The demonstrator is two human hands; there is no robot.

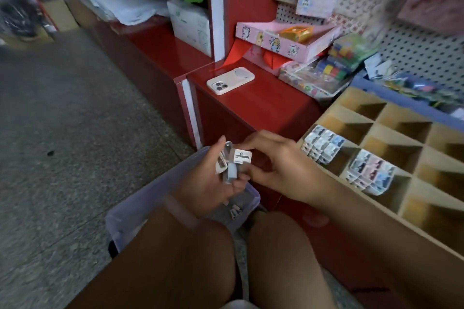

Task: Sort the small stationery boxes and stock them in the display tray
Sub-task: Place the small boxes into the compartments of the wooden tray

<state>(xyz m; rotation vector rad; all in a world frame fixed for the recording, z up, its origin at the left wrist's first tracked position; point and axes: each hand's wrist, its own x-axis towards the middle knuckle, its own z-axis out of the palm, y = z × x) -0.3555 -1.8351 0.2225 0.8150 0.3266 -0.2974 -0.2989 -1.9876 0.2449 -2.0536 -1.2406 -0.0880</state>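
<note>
While the left hand (211, 183) grips several boxes (227, 165), the right hand (273, 165) pinches one box (242, 157) above the bin (140, 211); the tray (401, 118) lies just right.

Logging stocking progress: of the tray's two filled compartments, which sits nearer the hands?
The filled compartment at the tray's near-left corner, closest to the right hand. The other filled compartment sits one cell further right along the display tray.

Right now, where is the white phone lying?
In the head view, the white phone lies camera-side up on the red counter, up and left of the display tray, just below the pink box.
</note>
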